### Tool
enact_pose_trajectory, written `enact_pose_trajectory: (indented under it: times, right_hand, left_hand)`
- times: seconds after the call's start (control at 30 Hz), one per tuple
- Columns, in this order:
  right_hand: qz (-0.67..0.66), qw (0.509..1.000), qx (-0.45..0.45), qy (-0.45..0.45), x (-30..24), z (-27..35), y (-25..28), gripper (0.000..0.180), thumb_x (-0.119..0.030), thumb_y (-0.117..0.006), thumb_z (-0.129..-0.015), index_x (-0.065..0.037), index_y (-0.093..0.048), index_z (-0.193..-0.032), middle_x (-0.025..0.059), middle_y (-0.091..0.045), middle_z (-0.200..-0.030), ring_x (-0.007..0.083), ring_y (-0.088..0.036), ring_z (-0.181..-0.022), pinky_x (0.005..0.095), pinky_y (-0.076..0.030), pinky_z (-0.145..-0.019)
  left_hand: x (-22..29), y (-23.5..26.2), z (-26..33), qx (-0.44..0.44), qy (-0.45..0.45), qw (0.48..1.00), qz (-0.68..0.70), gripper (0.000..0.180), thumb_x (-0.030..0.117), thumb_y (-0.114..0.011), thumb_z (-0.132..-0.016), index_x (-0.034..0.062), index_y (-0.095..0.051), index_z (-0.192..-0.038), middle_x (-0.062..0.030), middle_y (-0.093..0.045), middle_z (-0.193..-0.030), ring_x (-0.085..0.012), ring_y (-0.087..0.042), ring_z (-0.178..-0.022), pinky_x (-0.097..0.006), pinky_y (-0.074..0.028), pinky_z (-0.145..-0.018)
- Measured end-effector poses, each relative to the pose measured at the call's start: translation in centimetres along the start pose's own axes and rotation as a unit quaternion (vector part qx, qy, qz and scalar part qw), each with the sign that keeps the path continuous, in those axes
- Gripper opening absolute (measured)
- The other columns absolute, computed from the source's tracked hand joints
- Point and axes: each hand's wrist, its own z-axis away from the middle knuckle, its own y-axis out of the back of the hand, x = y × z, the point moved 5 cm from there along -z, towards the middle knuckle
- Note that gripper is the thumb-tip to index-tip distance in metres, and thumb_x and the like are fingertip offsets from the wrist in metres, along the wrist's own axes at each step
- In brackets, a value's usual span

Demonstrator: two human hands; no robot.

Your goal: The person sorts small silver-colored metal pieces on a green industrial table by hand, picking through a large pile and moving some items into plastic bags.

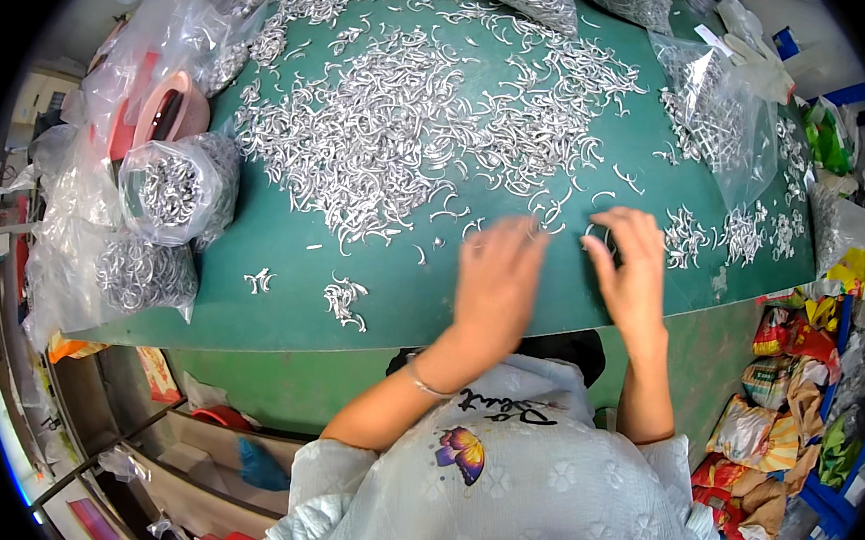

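Hooks [412, 128] lying heaped on green table [551, 298], pile just beyond both hands. Left hand [497, 285] blurred, grip: can't tell. Right hand [633, 274] pinching one hook w/ fingertips. Better picking singly at pile's near edge, avoiding tangles.

A dark green counter [279, 309] is strewn with shiny silver curved metal pieces [402, 127]. Clear plastic bags [172, 187] hold more silver pieces. A pink bowl [168, 111] sits at left. The person's pale grey shirt [528, 487] bears a purple and orange butterfly print [463, 451].
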Motion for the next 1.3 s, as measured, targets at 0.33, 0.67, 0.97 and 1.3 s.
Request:
enact_pose_trajectory:
  times: [0.33,0.67,0.97,1.3]
  right_hand:
    - [0.052,0.993,0.059,-0.083,3.2,2.9,2.9,0.021,-0.006,-0.073,-0.078,-0.003,-0.065,-0.096,0.011,-0.06,-0.099,0.0295,-0.054,-0.093,0.0383,-0.039,-0.083]
    - [0.067,0.997,0.012,-0.031,3.2,4.0,2.2,0.02,-0.008,-0.073,-0.076,-0.007,-0.063,-0.092,0.0056,-0.056,-0.097,0.026,-0.051,-0.091,0.0383,-0.035,-0.078]
    - [0.075,0.996,0.046,-0.029,5.2,3.1,1.7,0.026,-0.009,-0.073,-0.077,-0.008,-0.063,-0.101,0.0075,-0.058,-0.105,0.0277,-0.052,-0.099,0.0403,-0.037,-0.085]
    - [0.044,0.998,0.032,0.023,4.1,2.5,1.2,0.02,-0.01,-0.073,-0.078,-0.007,-0.065,-0.096,0.0061,-0.061,-0.106,0.0257,-0.056,-0.105,0.0406,-0.037,-0.09]
  left_hand:
    - [-0.3,0.1,-0.9,-0.013,-0.001,1.0,0.02,0.033,0.0,-0.065,-0.081,0.0031,-0.061,-0.113,-0.013,-0.055,-0.128,-0.0329,-0.05,-0.12,-0.047,-0.036,-0.102]
    - [2.1,-3.3,-2.5,-0.101,-0.072,0.992,-0.009,0.035,0.002,-0.061,-0.08,0.0009,-0.061,-0.115,-0.0121,-0.053,-0.129,-0.0288,-0.048,-0.123,-0.046,-0.034,-0.099]
    - [2.7,-3.8,-2.9,-0.137,-0.133,0.982,0.014,0.034,0.0,-0.062,-0.079,-0.0059,-0.058,-0.113,-0.0169,-0.053,-0.129,-0.0345,-0.049,-0.123,-0.048,-0.037,-0.106]
    - [1.5,-2.3,-2.3,-0.111,-0.09,0.99,0.013,0.03,-0.003,-0.065,-0.08,-0.005,-0.061,-0.109,-0.0164,-0.055,-0.128,-0.0361,-0.05,-0.124,-0.052,-0.036,-0.109]
